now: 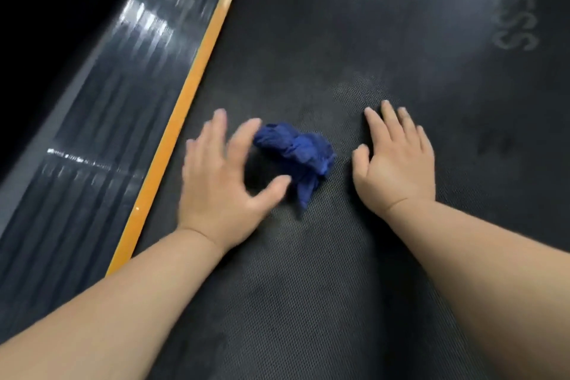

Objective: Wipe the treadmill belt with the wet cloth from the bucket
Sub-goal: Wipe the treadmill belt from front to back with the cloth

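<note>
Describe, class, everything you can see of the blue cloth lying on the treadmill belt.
The blue cloth is soft-looking dark fabric, crumpled into a loose bunch with a twisted tail pointing toward the camera. It lies on the dark textured treadmill belt, between the two hands. The left hand, its fingers spread, curves around the cloth's left end; blur hides whether the forefinger touches it. The right hand lies flat on the belt, apart from it.

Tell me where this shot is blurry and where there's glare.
Head view: motion blur smears the left hand and the ribbed side rail; glare streaks that rail and hazes the far treadmill belt; the right hand looks sharper.
</note>
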Demonstrator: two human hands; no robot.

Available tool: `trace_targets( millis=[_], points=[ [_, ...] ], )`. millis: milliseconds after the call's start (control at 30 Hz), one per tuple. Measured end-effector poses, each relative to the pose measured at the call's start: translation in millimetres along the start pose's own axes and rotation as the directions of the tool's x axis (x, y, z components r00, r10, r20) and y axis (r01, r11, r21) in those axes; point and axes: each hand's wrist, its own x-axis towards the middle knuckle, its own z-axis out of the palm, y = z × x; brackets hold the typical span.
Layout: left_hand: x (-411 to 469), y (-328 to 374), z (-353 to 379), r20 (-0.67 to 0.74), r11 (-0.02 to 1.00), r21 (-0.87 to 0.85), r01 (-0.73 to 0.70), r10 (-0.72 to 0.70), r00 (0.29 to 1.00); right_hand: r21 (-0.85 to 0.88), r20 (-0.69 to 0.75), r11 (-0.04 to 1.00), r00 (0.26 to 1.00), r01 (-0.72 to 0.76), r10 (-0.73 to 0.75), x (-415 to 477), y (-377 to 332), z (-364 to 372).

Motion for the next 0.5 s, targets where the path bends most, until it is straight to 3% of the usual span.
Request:
trace_targets(
  millis=[167,267,367,433,500],
  points=[
    [34.9,37.2,20.6,0.040,0.950,0.148,-0.274,0.271,0.962,-0.001,-0.033,1.000,0.999,-0.015,0.015,-0.7,0.3,3.6],
    [47.8,28.6,16.1,0.093,0.847,0.318,-0.425,0.418,0.904,0.010,-0.047,1.000,0.998,-0.030,0.030,-0.9,-0.8,3.2],
    [88.7,35.4,11.9,0.088,0.847,0.452,-0.280,0.269,0.959,0.008,-0.036,0.999,0.999,-0.040,0.040,-1.8,-1.1,2.0],
    [120.4,47.1,16.1,0.045,0.910,0.400,-0.109,0.100,0.994,0.005,-0.035,0.999,0.999,-0.042,0.042,-2.3,0.2,2.0],
    [136.6,44.5,19.7,0.041,0.923,0.350,-0.158,0.154,0.987,0.011,-0.039,1.000,0.999,-0.030,0.030,-1.2,-1.9,1.9]
  ],
)
